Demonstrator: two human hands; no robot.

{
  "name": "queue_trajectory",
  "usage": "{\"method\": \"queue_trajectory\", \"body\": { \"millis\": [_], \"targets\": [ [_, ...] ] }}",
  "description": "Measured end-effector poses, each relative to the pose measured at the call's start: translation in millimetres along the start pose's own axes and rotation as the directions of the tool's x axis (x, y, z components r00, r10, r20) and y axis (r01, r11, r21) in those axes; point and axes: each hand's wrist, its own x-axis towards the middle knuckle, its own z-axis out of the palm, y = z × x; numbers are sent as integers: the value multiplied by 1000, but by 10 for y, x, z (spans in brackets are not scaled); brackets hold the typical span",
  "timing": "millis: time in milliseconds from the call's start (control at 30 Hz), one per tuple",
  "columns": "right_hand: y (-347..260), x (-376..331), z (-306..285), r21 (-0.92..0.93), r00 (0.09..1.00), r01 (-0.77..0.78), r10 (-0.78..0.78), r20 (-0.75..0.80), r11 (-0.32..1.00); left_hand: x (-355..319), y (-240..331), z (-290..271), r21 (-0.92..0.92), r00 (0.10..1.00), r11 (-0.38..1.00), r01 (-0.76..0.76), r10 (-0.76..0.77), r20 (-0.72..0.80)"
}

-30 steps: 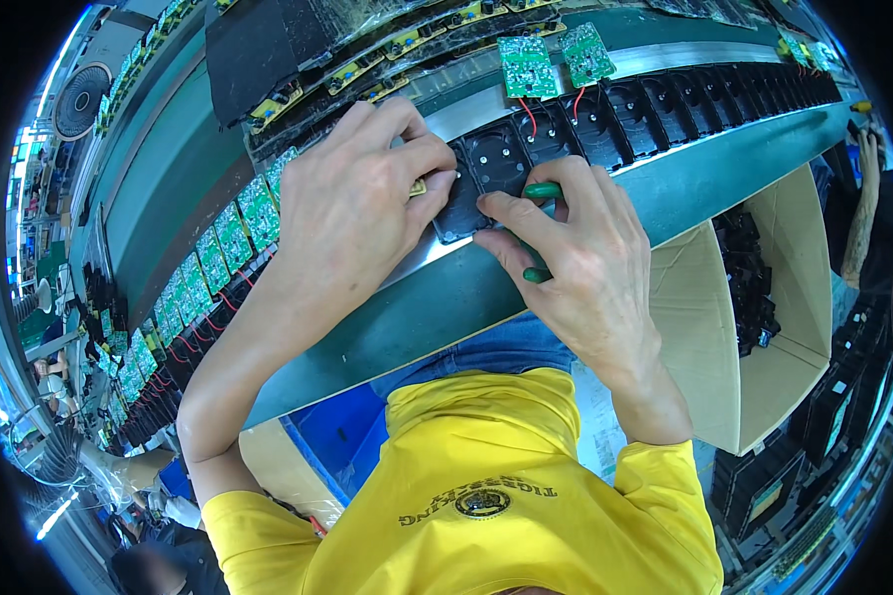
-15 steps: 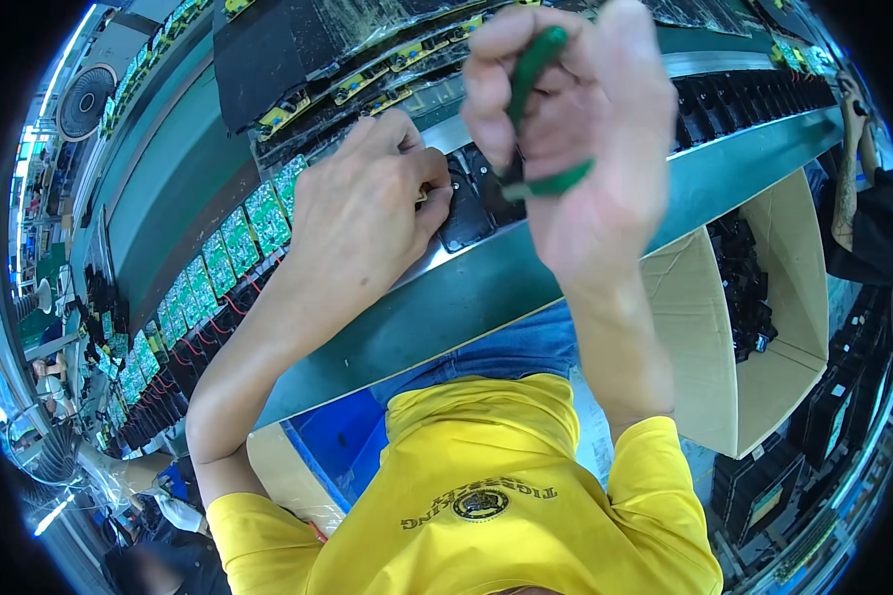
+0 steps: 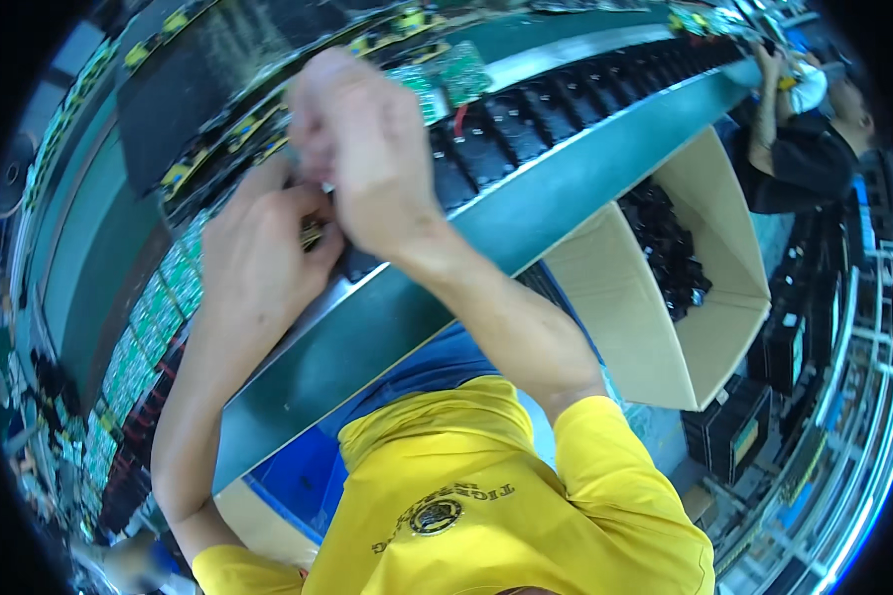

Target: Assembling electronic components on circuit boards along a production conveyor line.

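My left hand [image 3: 263,263] is closed in a pinch above the row of black plastic housings [image 3: 491,139]. Small brass-coloured pieces [image 3: 311,235] show between its thumb and fingers; their exact kind is too small to make out. Right beside it, my right hand [image 3: 372,149] is curled, its fingertips close to the left hand's. The green-handled pliers seen in that fist a moment ago are hidden by the hand now. A dark housing [image 3: 357,264] lies partly covered under both hands. Green circuit boards [image 3: 154,302] with red wires line the row at left.
A teal bench edge [image 3: 526,213] runs between me and the row. An open cardboard box [image 3: 615,288] of black parts stands to the right. Black sheets [image 3: 169,119] and more boards lie at the back. Another person [image 3: 799,149] works at the far right.
My right hand has come down and left, from raised with the green-handled pliers showing to beside my left hand. The view has shifted, showing more of the right side.
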Motion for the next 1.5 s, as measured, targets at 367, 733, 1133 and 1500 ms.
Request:
{"method": "queue_trajectory", "body": {
  "millis": [367,733,1133,1500],
  "targets": [
    [-647,-476,-189,-355,941,299,-211,265,886,35,54,-279,51,979,998,42,-51,198],
    [-523,-937,-544,-827,829,558,76,554,-64,457,-274,-108,137,954,975,-176,204,-219],
    [-934,-883,-725,-897,921,390,-119,372,209,-275,-576,-97,233,947,954,-186,238,-218],
    [-1167,-782,-883,-884,941,337,-105,320,324,1535,-2613,-840,133,828,960,248,-138,-543]
  ]
}}
